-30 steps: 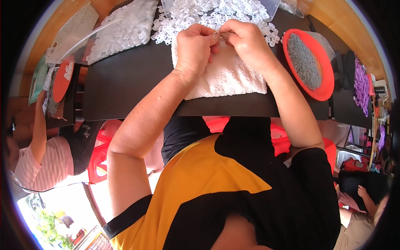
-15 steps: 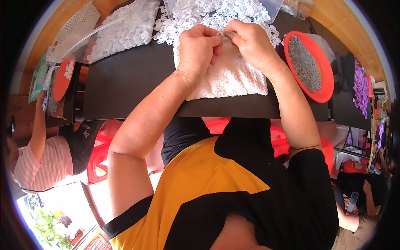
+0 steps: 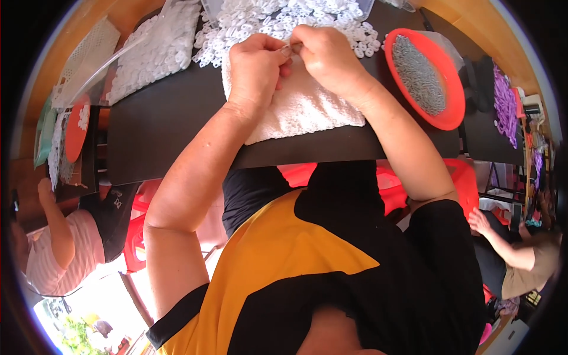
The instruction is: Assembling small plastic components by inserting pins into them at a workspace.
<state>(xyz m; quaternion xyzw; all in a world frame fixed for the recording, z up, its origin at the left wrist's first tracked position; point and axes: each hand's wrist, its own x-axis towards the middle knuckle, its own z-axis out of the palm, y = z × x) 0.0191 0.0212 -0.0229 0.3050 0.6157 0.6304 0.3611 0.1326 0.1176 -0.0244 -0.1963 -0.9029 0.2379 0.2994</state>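
Note:
Over a white cloth [image 3: 313, 106] on the dark table, my left hand [image 3: 253, 65] and my right hand [image 3: 325, 56] meet fingertip to fingertip. Both are closed in a pinch. Whatever sits between the fingertips is too small and too covered to name. Just beyond my fingers spreads a heap of small white oval plastic pieces with holes [image 3: 266, 26]. To the right of my right hand rests a red oval basin [image 3: 451, 106] holding a pile of small grey metal pieces [image 3: 419, 74], perhaps screws or pins.
A clear bag of white pieces [image 3: 155, 56] lies at the back left. Behind the heap stands a clear plastic bin [image 3: 365, 8]. Purple strips [image 3: 505, 106] hang over the right side. One person [image 3: 71, 242] sits at left, another [image 3: 515, 254] at right.
My hands keep the same pinch above the cloth. The whole view has shifted, so the table things appear farther left. The person at right has shifted, and a hand now shows there.

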